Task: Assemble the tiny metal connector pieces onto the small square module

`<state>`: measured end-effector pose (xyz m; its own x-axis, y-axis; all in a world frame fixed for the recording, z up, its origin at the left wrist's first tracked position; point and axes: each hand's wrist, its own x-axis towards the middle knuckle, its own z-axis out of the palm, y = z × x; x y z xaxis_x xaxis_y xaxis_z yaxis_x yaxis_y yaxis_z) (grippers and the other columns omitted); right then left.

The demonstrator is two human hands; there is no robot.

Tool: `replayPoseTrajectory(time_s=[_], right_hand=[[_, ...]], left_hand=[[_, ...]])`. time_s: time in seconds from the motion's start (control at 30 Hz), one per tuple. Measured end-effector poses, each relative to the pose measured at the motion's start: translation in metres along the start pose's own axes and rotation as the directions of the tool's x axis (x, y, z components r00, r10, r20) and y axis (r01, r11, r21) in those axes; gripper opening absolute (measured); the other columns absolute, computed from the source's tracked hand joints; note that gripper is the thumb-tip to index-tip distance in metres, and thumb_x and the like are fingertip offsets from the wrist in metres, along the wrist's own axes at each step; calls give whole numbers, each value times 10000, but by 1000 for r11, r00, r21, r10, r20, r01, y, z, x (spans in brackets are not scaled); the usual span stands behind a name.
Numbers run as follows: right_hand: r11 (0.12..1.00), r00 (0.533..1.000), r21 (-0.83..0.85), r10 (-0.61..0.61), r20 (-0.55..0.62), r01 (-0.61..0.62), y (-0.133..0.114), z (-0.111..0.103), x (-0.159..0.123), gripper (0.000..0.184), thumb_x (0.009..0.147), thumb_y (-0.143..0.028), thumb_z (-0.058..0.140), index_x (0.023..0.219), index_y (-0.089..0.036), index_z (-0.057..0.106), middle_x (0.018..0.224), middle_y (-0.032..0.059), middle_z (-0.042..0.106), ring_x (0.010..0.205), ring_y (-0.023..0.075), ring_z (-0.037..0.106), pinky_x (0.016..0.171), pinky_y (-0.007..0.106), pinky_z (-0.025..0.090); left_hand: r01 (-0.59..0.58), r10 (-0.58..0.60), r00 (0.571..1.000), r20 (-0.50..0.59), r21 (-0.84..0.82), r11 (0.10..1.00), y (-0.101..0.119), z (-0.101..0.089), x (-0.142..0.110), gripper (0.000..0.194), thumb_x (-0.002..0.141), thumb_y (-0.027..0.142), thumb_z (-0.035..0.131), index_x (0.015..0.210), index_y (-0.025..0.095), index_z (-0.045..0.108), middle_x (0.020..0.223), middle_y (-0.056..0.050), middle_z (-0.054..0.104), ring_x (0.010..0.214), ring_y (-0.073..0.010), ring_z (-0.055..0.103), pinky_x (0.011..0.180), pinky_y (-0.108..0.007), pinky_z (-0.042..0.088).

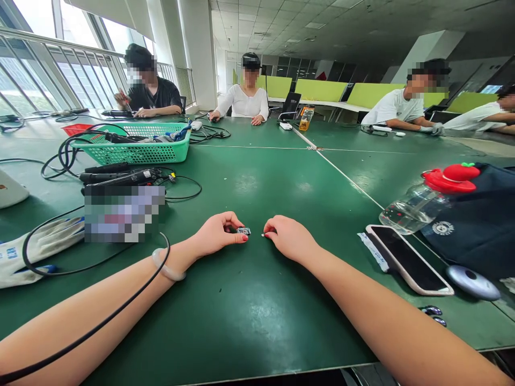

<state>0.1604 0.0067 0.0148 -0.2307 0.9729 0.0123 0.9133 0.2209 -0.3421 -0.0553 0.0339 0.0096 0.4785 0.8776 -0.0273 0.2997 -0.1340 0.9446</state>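
Between the thumb and fingers of my left hand is a small dark, patterned rectangular piece, too small to name its kind. Just to the right, my right hand pinches a tiny whitish piece at its fingertips; the rest of it is hidden. A narrow gap separates the two hands, and both are low over the green table. A pale bracelet circles my left wrist, and a black cable crosses in front of my left forearm.
On the left lie a teal basket with cables, black hand tools and white gloves. To the right are a phone, a red-capped bottle, a dark bag and a rounded device. Several people sit around the table.
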Motion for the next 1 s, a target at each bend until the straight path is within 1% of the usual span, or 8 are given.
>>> replayPoseTrajectory(time_s=[0.1, 0.23, 0.3, 0.4, 0.5, 0.7, 0.83, 1.0], right_hand=[[1000, 1000, -13, 6, -21, -6, -1, 1, 1, 152, 881, -189, 525, 795, -208, 649, 899, 23, 640, 787, 150, 569, 653, 268, 377], [985, 976, 145, -64, -206, 95, -13, 1, -3, 145, 890, -191, 534, 797, -210, 645, 880, 17, 646, 807, 148, 573, 698, 271, 404], [962, 959, 221, -98, -266, 160, -21, 2, -6, 127, 879, -180, 556, 795, -212, 645, 869, 11, 650, 806, 142, 575, 711, 267, 414], [944, 954, 259, -133, -269, 205, -30, 7, -8, 120, 870, -160, 563, 804, -210, 651, 876, 11, 654, 799, 136, 579, 713, 263, 421], [943, 958, 262, -135, -254, 203, -34, 12, -7, 124, 876, -163, 552, 825, -206, 657, 897, 15, 657, 810, 138, 585, 716, 265, 426], [935, 952, 276, -148, -268, 223, -31, 14, -6, 142, 885, -177, 547, 856, -217, 680, 897, 9, 676, 831, 139, 600, 731, 266, 435], [925, 940, 297, -141, -309, 237, -26, 13, -6, 129, 874, -216, 578, 947, -223, 684, 924, 21, 681, 817, 140, 603, 728, 269, 447], [936, 954, 286, -122, -275, 203, -24, 14, -5, 121, 857, -272, 612, 936, -213, 681, 895, 17, 677, 748, 131, 583, 700, 268, 442]], left_hand=[[-3, 1, 1000, 18, 99, 995, 0, 2, 0, 291, 633, 298, 785, 797, 169, 583, 788, -13, 678, 719, -140, 609, 663, -272, 466], [-18, 16, 1000, 16, 122, 992, -1, 3, 0, 299, 622, 292, 788, 818, 174, 594, 792, -14, 680, 731, -152, 618, 666, -277, 464], [-16, 14, 1000, 13, 117, 993, -1, 4, 0, 304, 617, 298, 790, 802, 176, 581, 778, -9, 675, 719, -151, 612, 652, -274, 456], [-11, 10, 1000, 6, 111, 994, -1, 4, 0, 312, 607, 298, 795, 768, 176, 556, 731, 9, 647, 683, -138, 586, 626, -265, 438], [-32, 32, 999, 8, 91, 995, 0, 4, 0, 312, 602, 290, 796, 757, 175, 551, 718, 19, 627, 673, -130, 569, 623, -264, 432], [-35, 35, 999, 18, 39, 999, 2, 3, 0, 293, 609, 261, 789, 751, 172, 549, 745, 5, 648, 703, -137, 583, 653, -276, 449], [-32, 32, 999, -3, -58, 998, 1, 3, 0, 281, 619, 245, 781, 760, 166, 551, 759, -9, 671, 716, -141, 610, 674, -282, 472], [-31, 28, 999, -31, -99, 995, 0, 2, 1, 279, 620, 234, 786, 775, 165, 565, 780, -13, 689, 720, -142, 626, 702, -292, 496]])
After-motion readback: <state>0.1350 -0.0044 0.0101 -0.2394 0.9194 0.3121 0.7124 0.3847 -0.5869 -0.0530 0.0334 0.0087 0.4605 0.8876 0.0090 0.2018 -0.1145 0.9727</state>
